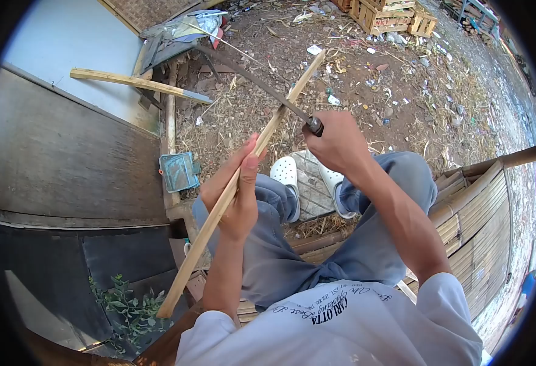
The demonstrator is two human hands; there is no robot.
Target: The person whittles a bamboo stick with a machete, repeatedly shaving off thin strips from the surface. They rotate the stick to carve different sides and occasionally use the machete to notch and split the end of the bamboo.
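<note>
A long, thin wooden strip (pixel 201 244) runs slantwise from the lower left to the upper middle. My left hand (pixel 234 192) grips it around the middle, thumb on one face and fingers on the other. In my right hand (pixel 341 143) is the dark handle of a long-bladed tool (pixel 249 76), its fingers wrapped round the handle. The narrow blade points to the upper left and crosses the strip near its upper end, seemingly touching it. Whether the blade has cut into the wood cannot be made out.
Below my hands are my knees and white clogs (pixel 285 171) on a stone slab (pixel 312 183). Bamboo slats (pixel 472 226) lie at the right. Another wooden piece (pixel 134 81) and a blue basket (pixel 179 172) are at the left. Wooden crates (pixel 383 17) stand at the back; a plant (pixel 131 311) is lower left.
</note>
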